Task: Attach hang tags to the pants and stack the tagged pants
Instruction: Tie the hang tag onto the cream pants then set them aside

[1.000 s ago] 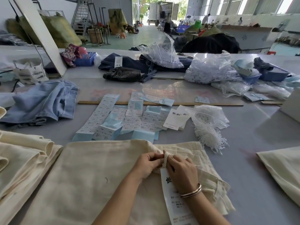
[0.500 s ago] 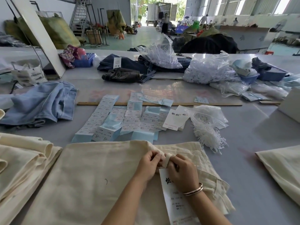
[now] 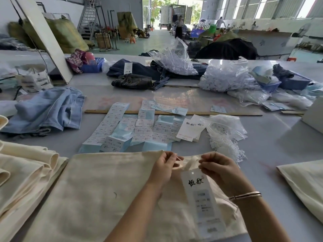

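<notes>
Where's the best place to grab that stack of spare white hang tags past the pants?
Probably pinch the spare hang tags at their near short edge, coming from the person's side: they lie flat, fanned, with that edge overhanging the sticker sheets.

cream pants [image 3: 97, 193] lie folded flat on the table, a white hang tag [image 3: 201, 198] resting on top.

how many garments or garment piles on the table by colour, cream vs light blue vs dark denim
Cream: 3, the pants being tagged, the folded stack at left, and a piece at right
Light blue: 1, the jeans at left
Dark denim: 2, the blue jeans with a tag and the blackish pair in front
Total: 6
</notes>
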`<action>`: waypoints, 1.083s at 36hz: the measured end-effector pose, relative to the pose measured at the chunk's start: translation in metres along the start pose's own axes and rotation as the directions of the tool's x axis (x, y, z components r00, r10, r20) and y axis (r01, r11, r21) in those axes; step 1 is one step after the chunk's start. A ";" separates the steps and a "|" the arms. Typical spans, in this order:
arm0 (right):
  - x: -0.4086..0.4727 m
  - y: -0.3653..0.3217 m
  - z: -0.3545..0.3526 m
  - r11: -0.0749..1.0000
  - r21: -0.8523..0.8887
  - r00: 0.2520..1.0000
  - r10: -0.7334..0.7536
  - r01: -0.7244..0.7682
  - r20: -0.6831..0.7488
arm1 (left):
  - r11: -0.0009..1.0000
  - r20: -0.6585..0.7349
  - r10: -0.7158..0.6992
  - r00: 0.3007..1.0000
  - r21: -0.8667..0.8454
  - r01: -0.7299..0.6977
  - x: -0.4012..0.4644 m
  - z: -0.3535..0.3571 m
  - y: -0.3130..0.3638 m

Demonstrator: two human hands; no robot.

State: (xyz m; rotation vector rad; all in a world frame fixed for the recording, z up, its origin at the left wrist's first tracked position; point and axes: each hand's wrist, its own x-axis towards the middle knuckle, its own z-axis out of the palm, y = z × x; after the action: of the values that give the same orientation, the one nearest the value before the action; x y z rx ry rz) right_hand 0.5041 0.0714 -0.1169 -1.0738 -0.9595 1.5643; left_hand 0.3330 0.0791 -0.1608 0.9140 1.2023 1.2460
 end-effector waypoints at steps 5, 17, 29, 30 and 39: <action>-0.006 -0.010 0.009 0.968 0.248 0.989 -0.012 -0.026 0.150 | 0.988 0.122 0.152 0.981 -0.012 -0.152 -0.015 0.012 0.017; -0.016 0.002 0.022 0.993 0.077 0.996 -0.084 0.086 -0.029 | 0.982 0.124 0.188 0.974 -0.040 -0.184 -0.039 0.014 0.014; -0.020 0.007 0.029 0.991 0.097 0.995 -0.091 0.095 -0.044 | 0.983 0.046 0.182 0.982 -0.020 -0.182 -0.046 0.013 0.013; -0.020 0.007 0.030 0.991 0.088 0.994 -0.094 0.098 -0.052 | 0.983 0.049 0.183 0.982 -0.011 -0.183 -0.046 0.013 0.013; -0.018 0.009 0.031 0.986 0.148 0.996 -0.070 0.078 -0.061 | 0.983 0.025 0.185 0.982 -0.007 -0.185 -0.048 0.015 0.013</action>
State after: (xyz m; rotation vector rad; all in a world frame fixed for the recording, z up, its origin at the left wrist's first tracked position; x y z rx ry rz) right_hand 0.4744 0.0493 -0.1126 -0.9608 -0.8217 1.5130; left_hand 0.3486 0.0357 -0.1380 1.0538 1.1130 1.3794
